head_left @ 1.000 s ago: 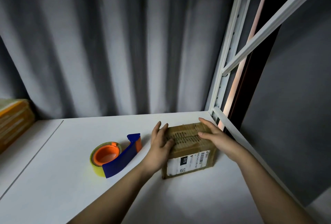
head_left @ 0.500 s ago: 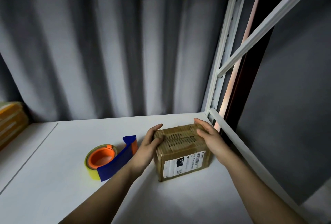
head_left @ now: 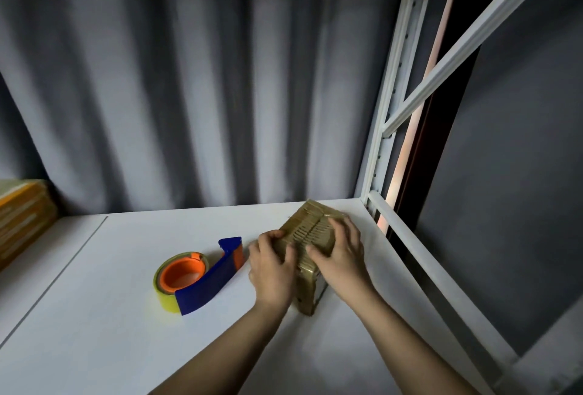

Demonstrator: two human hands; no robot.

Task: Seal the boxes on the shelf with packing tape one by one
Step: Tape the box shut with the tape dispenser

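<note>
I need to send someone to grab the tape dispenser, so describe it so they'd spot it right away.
Look at the white shelf in front of the grey curtain. Lying on it, just left of the small cardboard box held by both hands, is the tape dispenser. It is the only brightly coloured thing there: a dark blue body, an orange hub and a yellowish tape roll.

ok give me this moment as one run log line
step: handling box | left hand: grips cardboard box | right hand: grips box | tape dispenser: idle on shelf, left of box
</note>
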